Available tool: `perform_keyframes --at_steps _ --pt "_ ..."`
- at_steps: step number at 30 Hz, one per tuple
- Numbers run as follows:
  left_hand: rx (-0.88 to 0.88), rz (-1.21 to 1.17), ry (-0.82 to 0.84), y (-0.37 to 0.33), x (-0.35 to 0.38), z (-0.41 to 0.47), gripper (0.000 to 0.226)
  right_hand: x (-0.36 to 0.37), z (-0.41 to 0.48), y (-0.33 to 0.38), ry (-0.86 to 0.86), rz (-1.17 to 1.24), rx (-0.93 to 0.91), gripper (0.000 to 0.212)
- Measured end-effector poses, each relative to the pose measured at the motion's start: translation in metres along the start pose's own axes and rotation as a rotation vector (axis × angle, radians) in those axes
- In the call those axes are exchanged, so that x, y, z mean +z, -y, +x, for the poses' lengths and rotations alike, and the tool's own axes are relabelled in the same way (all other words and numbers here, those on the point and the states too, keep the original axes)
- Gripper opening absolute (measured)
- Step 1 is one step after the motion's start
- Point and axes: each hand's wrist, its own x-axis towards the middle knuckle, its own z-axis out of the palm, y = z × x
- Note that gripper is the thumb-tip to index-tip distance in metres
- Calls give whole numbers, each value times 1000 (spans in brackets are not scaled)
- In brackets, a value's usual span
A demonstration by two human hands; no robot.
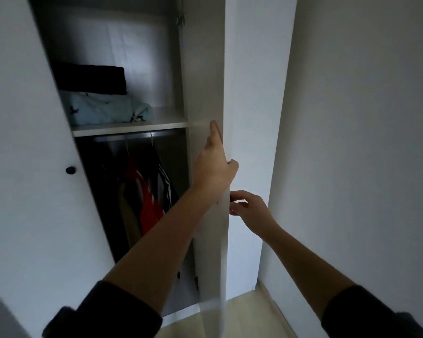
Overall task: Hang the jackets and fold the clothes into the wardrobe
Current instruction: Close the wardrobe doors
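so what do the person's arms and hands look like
Dark sleeves, left sleeve and right sleeve, pushed up near the elbows; forearms bare. The left hand and right hand are bare too: no gloves, rings or watch show.

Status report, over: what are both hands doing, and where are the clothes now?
Left hand grips wardrobe door edge; right hand pinches door knob. Folded clothes on shelf, jackets hung below. Nothing in the way.

No legible text or labels
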Motion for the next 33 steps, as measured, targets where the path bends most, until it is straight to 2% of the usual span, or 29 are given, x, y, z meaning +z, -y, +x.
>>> perform_keyframes --at_steps 4,6,9,13,18,20,24,26,29,33 --pt "17 -140 95 55 -45 -1 82 44 7 12 149 -60 -100 16" --pt "11 -188 111 91 -71 -1 65 77 10 20 207 -96 -150 17" --pt "-2 -162 52 144 -108 2 32 134 23 37 262 -175 -266 17" --pt "-94 -150 -19 212 -147 22 26 211 55 59 317 -176 -270 8" --pt "-195 -162 -88 290 -173 61 11 289 104 78 272 -211 -283 5" --pt "-255 -137 -120 324 -176 75 17 314 126 83 259 -257 -299 6" --pt "-473 -111 -83 388 -175 101 56 352 165 85 231 -320 -336 15" --pt "-483 -88 -71 410 -171 112 64 366 182 83 211 -346 -340 10" --pt "-409 -40 -123 436 -164 123 58 380 202 80 191 -358 -325 8" --pt "-282 -29 -199 460 -158 130 34 393 222 79 169 -360 -291 9"
